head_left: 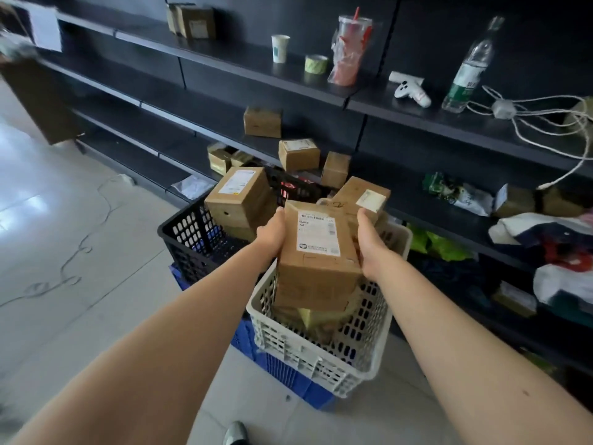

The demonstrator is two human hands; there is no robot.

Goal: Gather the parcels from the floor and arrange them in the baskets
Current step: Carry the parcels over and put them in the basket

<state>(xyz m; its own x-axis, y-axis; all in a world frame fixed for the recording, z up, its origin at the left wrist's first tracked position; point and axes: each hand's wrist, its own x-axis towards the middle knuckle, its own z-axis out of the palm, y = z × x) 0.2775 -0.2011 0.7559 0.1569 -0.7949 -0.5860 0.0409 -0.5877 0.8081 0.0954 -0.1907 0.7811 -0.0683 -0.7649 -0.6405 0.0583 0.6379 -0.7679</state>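
Dark shelving behind, and both hands, left hand [271, 234] and right hand [372, 242], clamp the labelled parcel [316, 252] over the piled white basket [321, 358], where an uneven stack beneath the grip could tip it out.

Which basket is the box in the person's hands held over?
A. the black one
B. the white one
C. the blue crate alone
B: both hands, left hand and right hand, grip the labelled box directly above the white basket, already holding parcels.
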